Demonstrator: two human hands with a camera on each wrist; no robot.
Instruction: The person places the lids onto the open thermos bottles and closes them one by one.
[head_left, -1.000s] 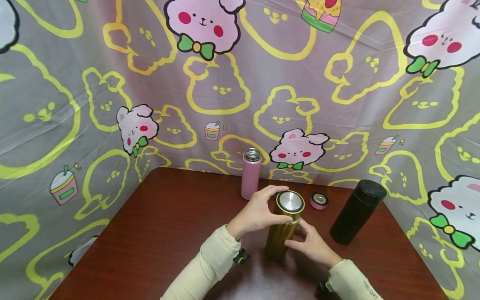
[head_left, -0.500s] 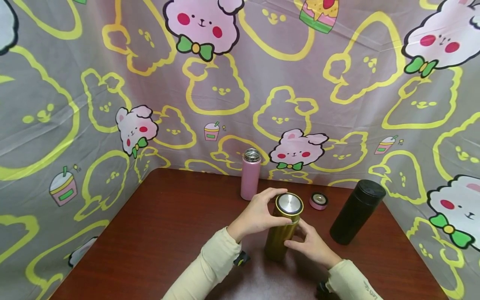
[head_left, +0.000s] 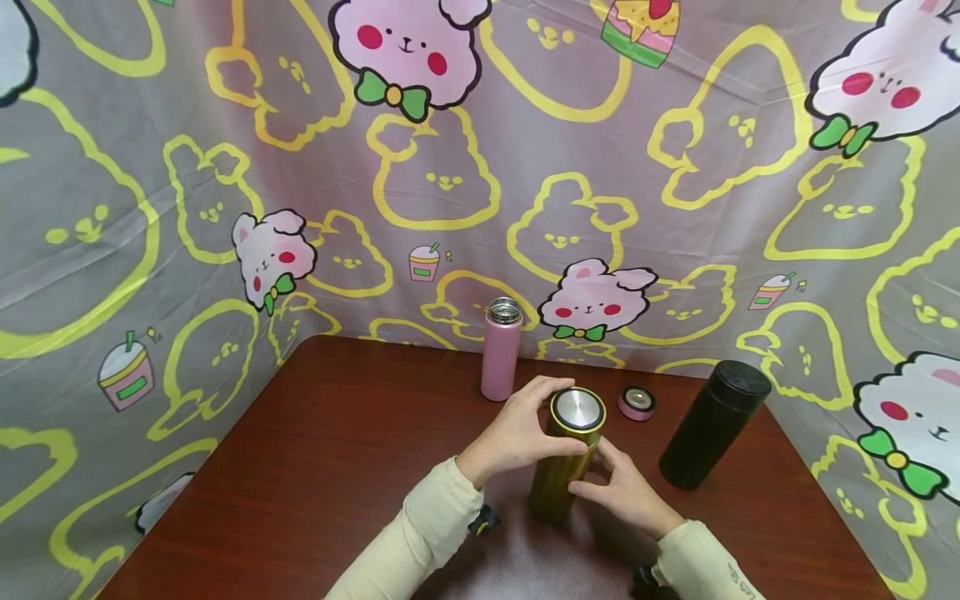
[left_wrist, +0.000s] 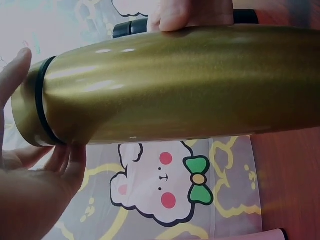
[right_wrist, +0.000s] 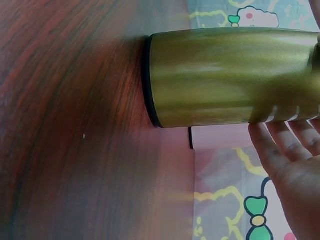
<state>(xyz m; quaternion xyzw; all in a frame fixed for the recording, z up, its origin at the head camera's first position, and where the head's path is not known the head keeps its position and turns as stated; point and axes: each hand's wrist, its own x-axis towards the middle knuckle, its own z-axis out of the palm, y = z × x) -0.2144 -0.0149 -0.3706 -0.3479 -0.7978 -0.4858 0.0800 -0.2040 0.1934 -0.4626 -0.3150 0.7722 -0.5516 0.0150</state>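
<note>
A gold thermos bottle (head_left: 553,487) stands upright on the brown table. Its gold lid (head_left: 579,410) has a silver disc on top and sits on the bottle's mouth, a black ring (left_wrist: 44,100) marking the seam in the left wrist view. My left hand (head_left: 516,429) grips the lid from the left, thumb at the near side and fingers round the far side. From the right, my right hand (head_left: 628,493) holds the bottle's body below the lid. In the right wrist view its fingers (right_wrist: 280,140) lie along the bottle, whose black-edged base (right_wrist: 149,80) meets the tabletop.
Behind stands a pink bottle (head_left: 500,358) without a lid, its steel mouth showing. A pink lid (head_left: 637,402) lies upside down to its right. A black bottle (head_left: 712,429) stands at the right. Patterned cloth (head_left: 450,250) hangs around the brown table (head_left: 300,467).
The lid's top and my left hand's thumb have come down very slightly. My right hand keeps its hold on the gold bottle, and everything else stays put.
</note>
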